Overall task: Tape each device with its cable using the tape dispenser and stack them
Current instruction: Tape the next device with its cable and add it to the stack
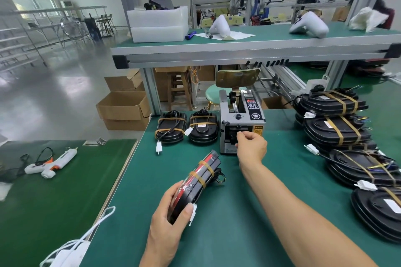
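Seen from the head camera only. Reaching forward, right hand [251,146] at the front slot of the tape dispenser [240,123], fingers curled with thumb and forefinger closed at the outlet, probably pinching a strip of tape, though no strip clearly visible there. Gripped in the left hand [171,212], near the front edge of the green worktop [238,212]: one device [198,180], black with a red rim, held on edge, thumb pressing its white connector against the near end, two tape bands already round the far half with its cable [218,176] bunched at the right side. Long axis running from the left hand up and away toward the dispenser, far end lying just beside and below the right wrist. So a short pull back and leftward for the right hand to bring tape onto the device; left hand clearly the holder, right hand the nearer to the tape. Two taped devices [186,129] side by side at the back edge, left of the dispenser; untidy stacks [338,121] along the right edge.
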Motion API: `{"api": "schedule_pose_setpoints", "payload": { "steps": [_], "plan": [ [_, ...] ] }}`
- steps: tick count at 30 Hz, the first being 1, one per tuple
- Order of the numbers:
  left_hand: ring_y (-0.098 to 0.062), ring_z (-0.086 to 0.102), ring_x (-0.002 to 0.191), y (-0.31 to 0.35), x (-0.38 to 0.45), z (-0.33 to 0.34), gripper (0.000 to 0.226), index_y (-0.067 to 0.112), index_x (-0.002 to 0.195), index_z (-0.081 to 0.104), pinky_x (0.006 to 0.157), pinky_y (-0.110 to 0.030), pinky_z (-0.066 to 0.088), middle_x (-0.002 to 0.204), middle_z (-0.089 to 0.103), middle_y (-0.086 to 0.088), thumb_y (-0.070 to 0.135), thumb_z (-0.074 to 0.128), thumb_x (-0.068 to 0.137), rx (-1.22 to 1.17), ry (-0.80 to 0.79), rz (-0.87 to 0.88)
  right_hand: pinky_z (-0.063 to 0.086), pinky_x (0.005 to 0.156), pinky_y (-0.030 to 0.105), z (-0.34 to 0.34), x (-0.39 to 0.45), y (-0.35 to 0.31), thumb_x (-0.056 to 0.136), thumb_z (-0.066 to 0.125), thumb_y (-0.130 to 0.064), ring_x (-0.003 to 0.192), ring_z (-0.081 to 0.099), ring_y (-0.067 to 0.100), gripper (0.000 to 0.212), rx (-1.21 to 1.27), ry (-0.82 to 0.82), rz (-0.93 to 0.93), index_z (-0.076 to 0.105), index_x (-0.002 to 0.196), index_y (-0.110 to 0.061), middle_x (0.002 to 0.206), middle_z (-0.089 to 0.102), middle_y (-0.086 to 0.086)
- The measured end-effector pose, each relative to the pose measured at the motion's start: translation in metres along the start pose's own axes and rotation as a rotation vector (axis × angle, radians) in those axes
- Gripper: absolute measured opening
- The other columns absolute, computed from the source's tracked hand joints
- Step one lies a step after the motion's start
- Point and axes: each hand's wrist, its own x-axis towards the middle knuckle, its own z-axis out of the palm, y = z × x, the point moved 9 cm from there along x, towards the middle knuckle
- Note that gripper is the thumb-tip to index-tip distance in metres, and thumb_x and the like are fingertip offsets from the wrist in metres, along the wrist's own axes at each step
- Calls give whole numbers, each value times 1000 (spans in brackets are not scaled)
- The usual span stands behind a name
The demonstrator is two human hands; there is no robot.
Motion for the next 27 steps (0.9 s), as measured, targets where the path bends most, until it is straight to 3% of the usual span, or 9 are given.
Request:
{"api": "schedule_pose_setpoints", "payload": {
  "steps": [3,7,11,13,16,19,23,27],
  "plan": [
    [-11,69,126,0,0,0,58,49,138,63,100,-12,50,138,72,9,56,77,82,5,0,6,59,87,41,2,3,-2,87,67,-27,89,71,28,11,-63,39,33,76,82,-24,85,77,1],
    [-12,68,127,-1,0,0,59,47,139,63,101,-13,50,139,72,9,57,77,83,3,-4,5,56,94,48,0,0,-4,86,63,-25,91,69,31,13,-113,73,44,75,79,-24,89,77,-1],
    [-14,69,125,-3,1,1,59,45,141,62,100,-13,50,138,72,6,54,77,84,-10,-10,-3,55,94,46,-3,-4,-8,86,62,-20,91,65,32,15,-106,80,41,71,74,-24,90,74,0],
    [-14,69,125,-5,2,1,60,44,142,62,100,-13,50,139,72,6,52,77,85,-12,-15,-4,57,83,40,-6,-5,-7,85,59,-17,85,63,29,17,-60,56,24,73,76,-19,88,74,2],
    [-14,69,126,-7,2,1,60,43,142,62,101,-14,50,139,72,6,52,78,85,-14,-15,-4,48,62,24,-10,-16,0,87,63,-18,75,61,14,16,41,-67,-24,76,78,-21,81,74,-9],
    [-14,69,126,-7,2,1,62,43,143,61,100,-13,50,139,72,7,55,79,85,-19,-21,-12,46,65,16,-12,-34,2,91,70,-23,68,60,-1,15,48,-244,-112,78,78,-24,69,70,-15],
    [-15,66,131,-6,2,1,72,42,145,60,103,-16,49,143,69,5,71,79,82,-36,-28,-17,56,83,30,-5,-54,-1,95,73,-23,81,64,7,14,79,-471,-175,78,82,-25,80,73,-8],
    [-16,66,132,-6,2,2,74,42,146,60,104,-17,50,143,69,5,74,79,82,-43,-30,-13,58,96,43,7,-67,-5,95,75,-22,88,66,14,11,26,-631,-166,80,85,-23,93,78,7]
  ]
}}
